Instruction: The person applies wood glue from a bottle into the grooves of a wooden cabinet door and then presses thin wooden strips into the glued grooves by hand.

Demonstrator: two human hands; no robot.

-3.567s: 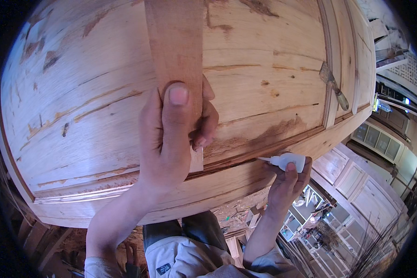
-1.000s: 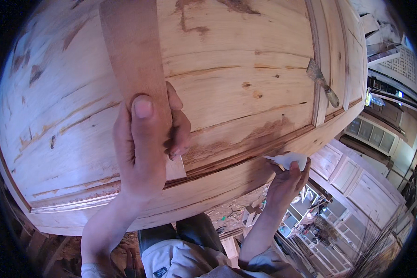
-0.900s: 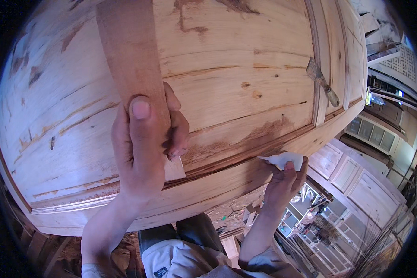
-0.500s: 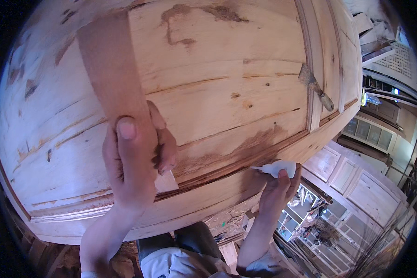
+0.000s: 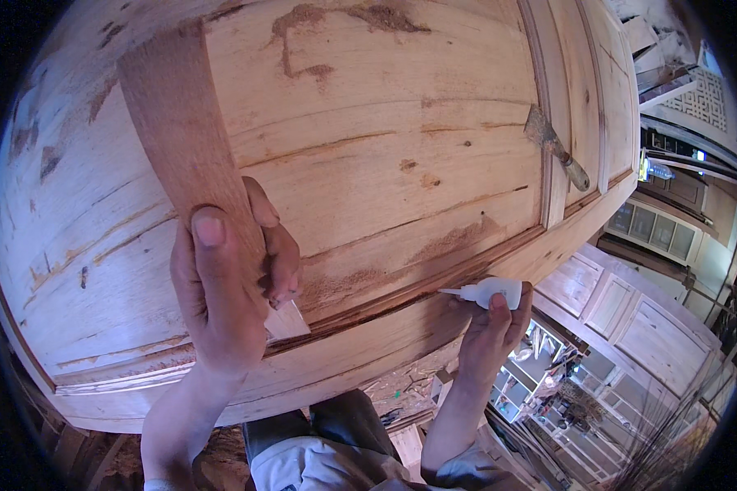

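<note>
Holding the bottle (image 5: 499, 292): right grip (image 5: 486, 329), closed round the small white body, thumb against its lower side and a finger round its base end.
Bottle: lying on its side within the right grip, its thin nozzle (image 5: 453, 291) poking out left of the thumb.
Nozzle tip: near the dark seam (image 5: 368, 316) left of the right grip; too small to tell whether it touches.
Wood strip (image 5: 176, 114): brown and flat, in the left grip (image 5: 223, 286), its wider end reaching up beyond the thumb.
Left grip: clasped on the strip, thumb flat on top, fingers curled past its right edge; a pale squared end shows just below the fingers.
Panel (image 5: 344, 192): large pale wood with brown patches and dark cracks, spread behind and beyond both grips.
Scraper (image 5: 558, 150): above and right of the right grip, lying across the panel's moulding, blade to the upper left, handle to the lower right.
Trousers (image 5: 348, 424): dark, below and between the grips.
Floor (image 5: 408, 381): littered with wood scraps, below and left of the right grip.
Panelled door (image 5: 663, 335): pale, well right of the right grip.
</note>
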